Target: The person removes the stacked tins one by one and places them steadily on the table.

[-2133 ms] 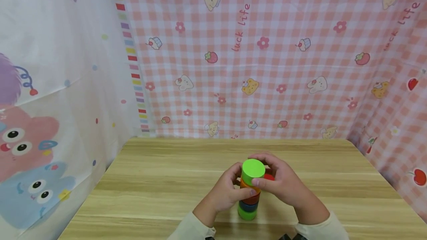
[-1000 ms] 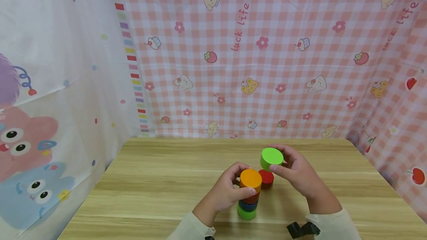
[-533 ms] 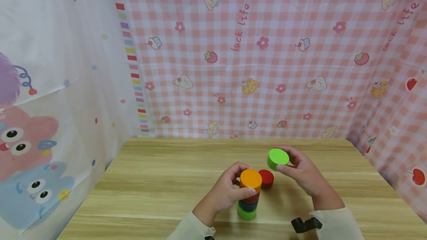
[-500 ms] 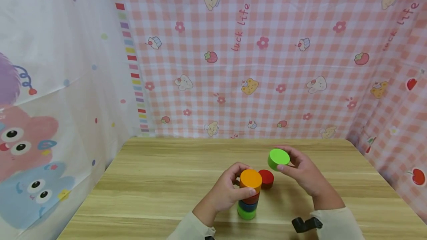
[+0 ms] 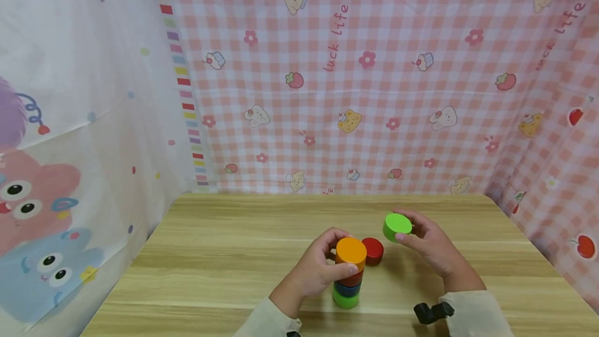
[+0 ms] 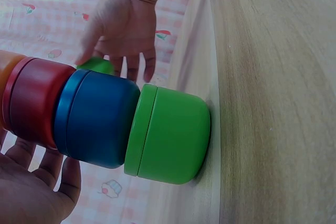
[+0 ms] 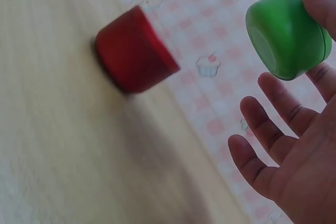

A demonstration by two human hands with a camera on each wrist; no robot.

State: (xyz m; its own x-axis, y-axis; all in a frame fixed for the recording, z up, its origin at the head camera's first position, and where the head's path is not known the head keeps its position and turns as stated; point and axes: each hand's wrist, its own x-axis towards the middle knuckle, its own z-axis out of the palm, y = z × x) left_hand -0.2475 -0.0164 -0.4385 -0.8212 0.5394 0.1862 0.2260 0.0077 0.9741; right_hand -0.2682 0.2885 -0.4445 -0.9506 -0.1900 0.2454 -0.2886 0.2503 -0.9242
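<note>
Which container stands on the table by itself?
The red container outside the stack; four others are stacked, and one green container is in the right hand.

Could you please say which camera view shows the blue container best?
Left wrist: the blue container appears large, its side mostly uncovered. The head view shows only a small band of it; the right wrist view, none recognisable.

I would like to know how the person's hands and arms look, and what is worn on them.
The left hand and right hand are bare: no gloves or rings show. The left sleeve and right sleeve are long, plain cream, without visible print. At the right one sits a bent black device, perhaps the wrist camera; at the left, only a small black piece shows.
</note>
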